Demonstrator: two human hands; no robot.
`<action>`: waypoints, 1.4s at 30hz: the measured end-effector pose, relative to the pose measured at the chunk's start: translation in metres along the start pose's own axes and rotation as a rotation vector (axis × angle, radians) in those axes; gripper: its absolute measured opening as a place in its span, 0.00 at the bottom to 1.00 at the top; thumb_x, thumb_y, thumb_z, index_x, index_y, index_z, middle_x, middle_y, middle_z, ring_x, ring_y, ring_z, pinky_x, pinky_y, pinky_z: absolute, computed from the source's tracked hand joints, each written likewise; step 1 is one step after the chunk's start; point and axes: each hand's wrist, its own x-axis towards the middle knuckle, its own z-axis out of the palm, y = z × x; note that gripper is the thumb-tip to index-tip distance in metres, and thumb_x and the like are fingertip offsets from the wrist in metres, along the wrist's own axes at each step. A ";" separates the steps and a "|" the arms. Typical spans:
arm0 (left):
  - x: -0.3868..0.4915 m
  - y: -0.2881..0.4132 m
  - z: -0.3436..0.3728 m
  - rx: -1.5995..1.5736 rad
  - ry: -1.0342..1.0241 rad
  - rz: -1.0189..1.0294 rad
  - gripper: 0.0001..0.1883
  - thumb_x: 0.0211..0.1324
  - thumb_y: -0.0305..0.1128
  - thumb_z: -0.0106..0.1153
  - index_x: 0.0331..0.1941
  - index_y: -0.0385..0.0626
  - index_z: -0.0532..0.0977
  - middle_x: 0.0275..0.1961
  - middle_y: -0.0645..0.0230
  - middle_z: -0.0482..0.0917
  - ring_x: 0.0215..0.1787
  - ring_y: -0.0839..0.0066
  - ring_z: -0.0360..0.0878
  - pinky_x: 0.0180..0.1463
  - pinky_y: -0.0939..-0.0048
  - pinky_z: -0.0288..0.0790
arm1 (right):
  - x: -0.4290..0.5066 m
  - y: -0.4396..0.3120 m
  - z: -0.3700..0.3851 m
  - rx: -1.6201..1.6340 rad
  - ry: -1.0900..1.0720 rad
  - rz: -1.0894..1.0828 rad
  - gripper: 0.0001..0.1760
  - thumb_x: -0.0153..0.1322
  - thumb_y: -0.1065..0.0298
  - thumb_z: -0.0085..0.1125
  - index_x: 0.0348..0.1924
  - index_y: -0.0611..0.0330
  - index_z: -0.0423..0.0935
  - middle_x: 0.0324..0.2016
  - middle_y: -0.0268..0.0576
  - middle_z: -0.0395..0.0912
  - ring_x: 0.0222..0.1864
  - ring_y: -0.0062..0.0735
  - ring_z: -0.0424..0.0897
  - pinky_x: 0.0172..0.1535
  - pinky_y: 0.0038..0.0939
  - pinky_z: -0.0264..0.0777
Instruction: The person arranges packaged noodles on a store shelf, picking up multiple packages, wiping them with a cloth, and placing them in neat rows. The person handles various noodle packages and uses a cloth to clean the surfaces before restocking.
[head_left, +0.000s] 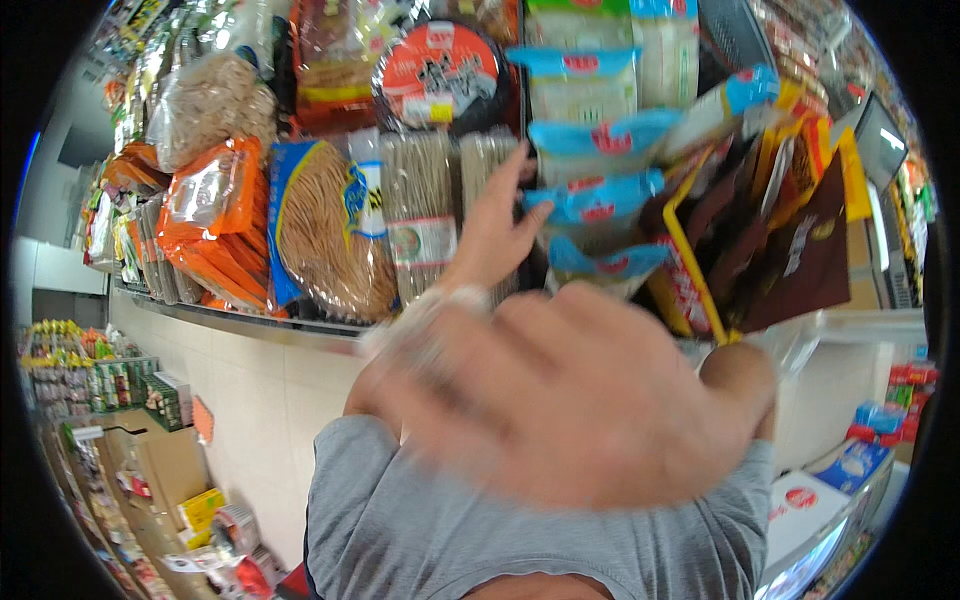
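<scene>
My left hand (499, 217) reaches over a display of packaged dry foods, its fingers apart. It lies over a clear pack of greyish dried noodles (484, 161), beside several white bags with blue tops (600, 206). Whether the fingertips touch either one is not plain. My right hand (592, 405) is large and blurred close to the camera, in front of my chest and left forearm. Its fingers look curled, and I cannot see whether anything is inside. Left of my left hand lie a labelled noodle bundle (418, 217) and a blue-edged bag of thin brown noodles (330, 232).
Orange packets (214, 225) fill the display's left part, with a round red-lidded black tub (441, 75) behind. Dark brown and yellow packets (757, 240) stand at the right. The display's front edge (315, 326) runs before me. Stocked shelves (112, 480) and a cardboard box (161, 465) are lower left.
</scene>
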 end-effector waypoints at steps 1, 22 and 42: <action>-0.010 -0.001 -0.006 0.022 0.024 0.047 0.36 0.57 0.27 0.62 0.69 0.43 0.58 0.60 0.50 0.73 0.61 0.55 0.73 0.61 0.61 0.68 | 0.001 -0.011 0.000 0.000 -0.017 -0.067 0.27 0.55 0.70 0.68 0.49 0.53 0.78 0.47 0.45 0.77 0.42 0.41 0.80 0.40 0.32 0.74; 0.066 -0.059 -0.114 0.985 -0.074 0.313 0.20 0.55 0.45 0.62 0.46 0.45 0.78 0.44 0.58 0.82 0.48 0.56 0.78 0.49 0.56 0.71 | -0.142 -0.023 0.167 0.758 0.175 1.096 0.25 0.64 0.72 0.62 0.54 0.65 0.70 0.46 0.52 0.77 0.47 0.46 0.79 0.52 0.36 0.71; -0.138 0.035 -0.177 0.364 0.371 0.627 0.44 0.48 0.43 0.70 0.66 0.48 0.57 0.68 0.46 0.55 0.69 0.44 0.56 0.68 0.43 0.57 | 0.034 -0.012 0.231 1.085 0.161 0.665 0.26 0.78 0.52 0.41 0.58 0.64 0.73 0.50 0.44 0.78 0.50 0.31 0.75 0.56 0.32 0.66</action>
